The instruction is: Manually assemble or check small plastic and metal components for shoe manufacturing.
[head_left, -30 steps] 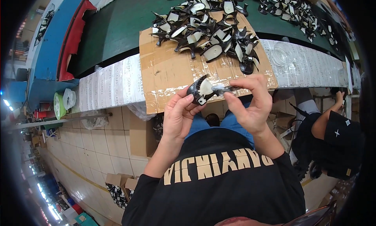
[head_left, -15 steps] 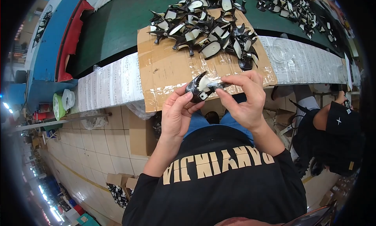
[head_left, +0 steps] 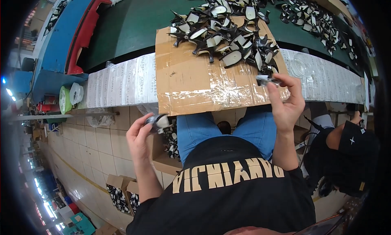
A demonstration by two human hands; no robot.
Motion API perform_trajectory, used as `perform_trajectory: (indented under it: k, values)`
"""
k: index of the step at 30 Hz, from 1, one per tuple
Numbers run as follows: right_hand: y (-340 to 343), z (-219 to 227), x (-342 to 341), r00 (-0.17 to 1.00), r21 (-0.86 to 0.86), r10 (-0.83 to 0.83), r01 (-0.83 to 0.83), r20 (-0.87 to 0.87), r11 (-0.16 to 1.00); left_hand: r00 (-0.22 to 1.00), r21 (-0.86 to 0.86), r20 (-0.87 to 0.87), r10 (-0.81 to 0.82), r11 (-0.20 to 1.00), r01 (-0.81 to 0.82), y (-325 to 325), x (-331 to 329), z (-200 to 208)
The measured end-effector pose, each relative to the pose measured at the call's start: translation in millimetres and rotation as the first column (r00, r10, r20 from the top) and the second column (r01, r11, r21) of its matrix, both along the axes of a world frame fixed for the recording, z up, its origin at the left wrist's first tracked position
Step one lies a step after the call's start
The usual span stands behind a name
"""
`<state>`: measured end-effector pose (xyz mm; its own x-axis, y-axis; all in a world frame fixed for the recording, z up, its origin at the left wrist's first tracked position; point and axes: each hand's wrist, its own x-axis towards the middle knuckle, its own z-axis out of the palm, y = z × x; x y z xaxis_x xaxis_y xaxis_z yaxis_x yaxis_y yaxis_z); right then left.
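My left hand (head_left: 138, 134) is out to the left, past the cardboard edge. Pinched in its fingers is a glossy black shoe heel (head_left: 162, 121) with a cream-white face, slightly blurred. It hangs above an open carton (head_left: 168, 166) of similar heels at the table's front. My right hand (head_left: 288, 102) is raised over the right part of the cardboard sheet (head_left: 183, 86), closed on a small dark tool with a whitish end (head_left: 265, 80), whose exact kind is unclear. Just beyond it lies a heap of black-and-white shoe heels (head_left: 233, 58).
Another pile of heels (head_left: 313, 25) covers the green belt (head_left: 126, 27) at the back right. Two open cartons of heels (head_left: 118, 194) stand on the tiled floor at lower left. A co-worker (head_left: 338, 153) sits at the right. A clear round lid (head_left: 302, 67) rests on the wrapped ledge.
My hands have come apart. The left has carried the heel left and down, off the cardboard toward the carton; the right has moved right, keeping the small tool.
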<state>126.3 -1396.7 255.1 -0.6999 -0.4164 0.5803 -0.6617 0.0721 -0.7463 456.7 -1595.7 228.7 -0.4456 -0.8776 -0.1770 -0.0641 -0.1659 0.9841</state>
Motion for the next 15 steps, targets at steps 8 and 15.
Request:
perform_trajectory:
  k: [8,15]
  values:
    - [3,-9,-21,0.909,-0.212,0.148,-0.068,0.389,0.975,0.908,-0.334,0.396,0.134,0.943,0.006,-15,7,-8]
    - [2,-2,1,0.91,-0.192,0.197,-0.134,0.365,0.972,0.945,-0.876,0.266,-0.189,0.361,0.319,-49,-187,9]
